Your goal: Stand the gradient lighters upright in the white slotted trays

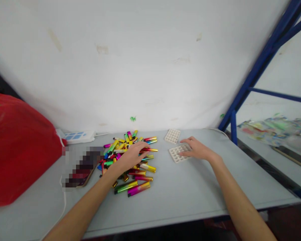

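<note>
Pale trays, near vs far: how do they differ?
The near tray is partly covered by the right hand; the far tray is uncovered. The far tray lies closer to the wall than the near tray. Both have rows of round cells.

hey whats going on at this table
A person has both bare hands over a grey table. The left hand is at a loose pile of colourful lighter-like pieces; whether it grips one is hard to tell. The right hand, thumb and fingers spread, is at the right side of a pale gridded tray. A second pale tray lies behind that one, nearer the wall.
</note>
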The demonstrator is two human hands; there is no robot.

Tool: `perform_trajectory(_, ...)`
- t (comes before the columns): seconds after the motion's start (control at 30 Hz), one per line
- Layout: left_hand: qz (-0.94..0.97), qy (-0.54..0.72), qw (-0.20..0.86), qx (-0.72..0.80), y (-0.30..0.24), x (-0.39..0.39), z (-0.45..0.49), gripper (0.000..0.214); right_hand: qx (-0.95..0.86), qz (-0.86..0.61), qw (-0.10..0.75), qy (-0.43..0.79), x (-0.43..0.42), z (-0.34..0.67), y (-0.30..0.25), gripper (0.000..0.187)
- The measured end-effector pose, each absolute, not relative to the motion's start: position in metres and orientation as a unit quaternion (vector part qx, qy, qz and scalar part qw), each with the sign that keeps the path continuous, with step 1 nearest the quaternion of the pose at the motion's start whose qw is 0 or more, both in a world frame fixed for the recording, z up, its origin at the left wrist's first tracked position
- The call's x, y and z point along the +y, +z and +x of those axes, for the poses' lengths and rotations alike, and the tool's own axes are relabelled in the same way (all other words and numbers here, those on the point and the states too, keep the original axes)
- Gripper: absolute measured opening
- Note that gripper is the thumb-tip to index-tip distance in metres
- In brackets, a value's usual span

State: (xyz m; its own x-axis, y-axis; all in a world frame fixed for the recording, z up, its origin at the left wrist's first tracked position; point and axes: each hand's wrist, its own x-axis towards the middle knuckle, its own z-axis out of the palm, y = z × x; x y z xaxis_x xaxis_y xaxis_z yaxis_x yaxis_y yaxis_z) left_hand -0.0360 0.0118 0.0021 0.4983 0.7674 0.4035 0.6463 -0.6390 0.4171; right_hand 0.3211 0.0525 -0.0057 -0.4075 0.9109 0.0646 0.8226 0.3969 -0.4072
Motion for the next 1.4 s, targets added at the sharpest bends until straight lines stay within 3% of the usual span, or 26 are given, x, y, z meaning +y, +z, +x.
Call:
perform_trajectory(0.1, 0.797, 0.376, 0.177, 0.439, 0.013, 0.005, -0.029, 0.021, -0.822, -0.529, 0.146, 0.153, 0.050, 0.306, -0.014, 0.061)
perform_trajectory(0.2, 0.692, 0.466, 0.322, 0.446, 0.023, 0.001, -0.023, 0.026, -0.824, -0.522, 0.172, 0.137, 0.049, 0.292, -0.017, 0.054)
perform_trajectory(0.37, 0.524, 0.563, 0.495, 0.405, 0.024, 0.001, -0.020, 0.026, -0.806, -0.544, 0.217, 0.088, 0.054, 0.286, -0.011, 0.029)
perform_trajectory(0.5, 0.448, 0.581, 0.573, 0.365, 0.024, -0.002, -0.014, 0.029, -0.766, -0.572, 0.251, 0.153, 0.054, 0.289, -0.001, 0.028)
perform_trajectory(0.67, 0.455, 0.549, 0.615, 0.337, 0.026, -0.013, -0.006, 0.031, -0.730, -0.587, 0.283, 0.207, 0.047, 0.286, 0.009, 0.057)
perform_trajectory(0.77, 0.441, 0.526, 0.644, 0.336, 0.026, -0.016, -0.003, 0.034, -0.701, -0.612, 0.306, 0.199, 0.045, 0.284, 0.012, 0.078)
perform_trajectory(0.87, 0.414, 0.491, 0.686, 0.343, 0.027, -0.017, -0.001, 0.041, -0.702, -0.607, 0.328, 0.176, 0.046, 0.284, 0.011, 0.087)
perform_trajectory(0.97, 0.400, 0.463, 0.710, 0.348, 0.028, -0.018, -0.001, 0.048, -0.698, -0.607, 0.335, 0.177, 0.046, 0.284, 0.009, 0.091)
perform_trajectory(1.2, 0.400, 0.460, 0.715, 0.343, 0.025, -0.016, -0.001, 0.041, -0.705, -0.596, 0.322, 0.210, 0.047, 0.279, 0.001, 0.090)
perform_trajectory(1.4, 0.396, 0.475, 0.704, 0.349, 0.028, -0.020, -0.002, 0.036, -0.723, -0.572, 0.325, 0.212, 0.046, 0.279, 0.002, 0.073)
